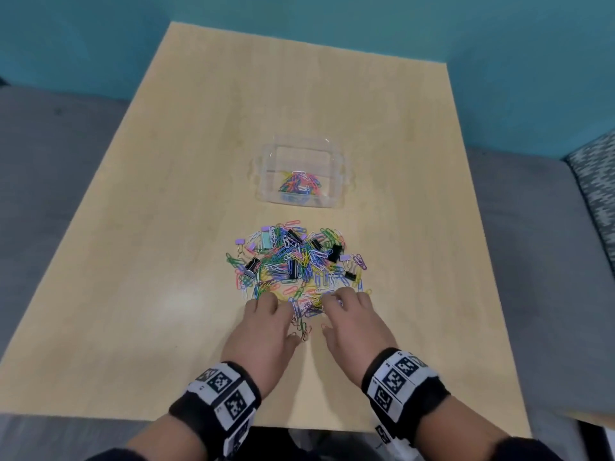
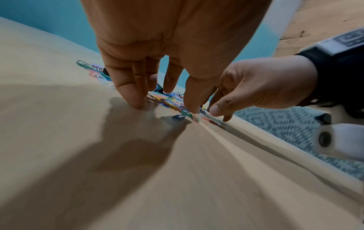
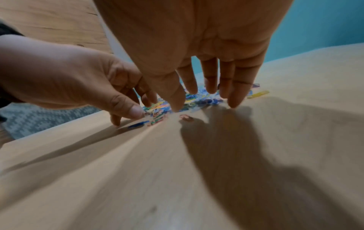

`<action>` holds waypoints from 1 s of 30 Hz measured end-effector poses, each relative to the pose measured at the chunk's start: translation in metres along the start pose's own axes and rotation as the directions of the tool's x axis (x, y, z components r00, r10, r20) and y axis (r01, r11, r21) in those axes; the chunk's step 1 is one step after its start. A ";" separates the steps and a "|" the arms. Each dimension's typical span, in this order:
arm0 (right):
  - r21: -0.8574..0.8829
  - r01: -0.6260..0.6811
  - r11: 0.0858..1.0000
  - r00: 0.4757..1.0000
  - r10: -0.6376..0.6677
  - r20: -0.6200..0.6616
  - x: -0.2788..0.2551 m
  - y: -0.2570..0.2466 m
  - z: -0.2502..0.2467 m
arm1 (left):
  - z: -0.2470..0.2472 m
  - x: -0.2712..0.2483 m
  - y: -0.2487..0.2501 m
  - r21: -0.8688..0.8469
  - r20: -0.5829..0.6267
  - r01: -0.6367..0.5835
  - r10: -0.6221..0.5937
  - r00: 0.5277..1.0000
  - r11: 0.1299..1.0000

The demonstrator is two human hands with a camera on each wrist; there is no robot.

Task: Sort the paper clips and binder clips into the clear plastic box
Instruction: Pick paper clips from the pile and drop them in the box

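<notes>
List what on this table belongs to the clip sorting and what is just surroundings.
Part of the job:
- pile of clips, paper clips and binder clips mixed
- clear box, some paper clips already inside
- left hand and right hand, fingertips at the pile's near edge

Just there:
- table
- grey seat
- teal wall
- patterned cushion

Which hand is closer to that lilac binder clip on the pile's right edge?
Right. The right hand lies just below the lilac binder clip, at the pile's near-right edge; the left hand is farther, at the near-left.
</notes>
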State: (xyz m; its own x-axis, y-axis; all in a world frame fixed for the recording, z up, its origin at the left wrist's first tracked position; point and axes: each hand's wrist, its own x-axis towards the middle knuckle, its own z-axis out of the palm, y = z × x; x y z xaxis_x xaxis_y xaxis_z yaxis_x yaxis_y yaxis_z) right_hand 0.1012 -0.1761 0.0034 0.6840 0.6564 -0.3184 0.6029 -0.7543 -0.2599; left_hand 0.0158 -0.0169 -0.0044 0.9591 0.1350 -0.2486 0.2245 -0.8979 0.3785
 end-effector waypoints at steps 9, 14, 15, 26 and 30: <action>-0.024 -0.048 0.999 0.999 0.048 -0.019 0.035 -0.011 0.009 | 0.008 0.038 -0.001 0.091 -0.039 -0.038 0.041 0.998 0.995; 0.006 0.005 1.000 1.000 -0.005 0.021 0.040 -0.014 0.000 | 0.008 0.044 -0.003 0.094 -0.003 -0.062 0.062 0.998 0.994; 0.005 0.012 1.000 0.999 -0.013 0.033 0.040 -0.014 -0.002 | 0.008 0.043 -0.003 0.091 -0.001 -0.067 0.067 0.998 0.994; 0.009 0.037 0.999 0.995 -0.038 0.095 0.043 -0.008 -0.016 | -0.004 0.048 -0.009 0.042 0.015 -0.086 0.085 0.996 0.995; 0.093 -0.018 0.995 0.996 0.010 0.085 0.048 0.000 -0.014 | -0.008 0.051 -0.015 -0.034 -0.001 -0.016 0.016 1.000 0.999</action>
State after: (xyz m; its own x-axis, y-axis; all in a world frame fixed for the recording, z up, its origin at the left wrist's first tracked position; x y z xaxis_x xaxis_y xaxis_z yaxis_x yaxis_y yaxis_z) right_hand 0.1396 -0.1444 0.0013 0.6522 0.6455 -0.3976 0.5497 -0.7638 -0.3383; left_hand 0.0625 0.0068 -0.0160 0.9629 0.1210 -0.2413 0.2146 -0.8852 0.4128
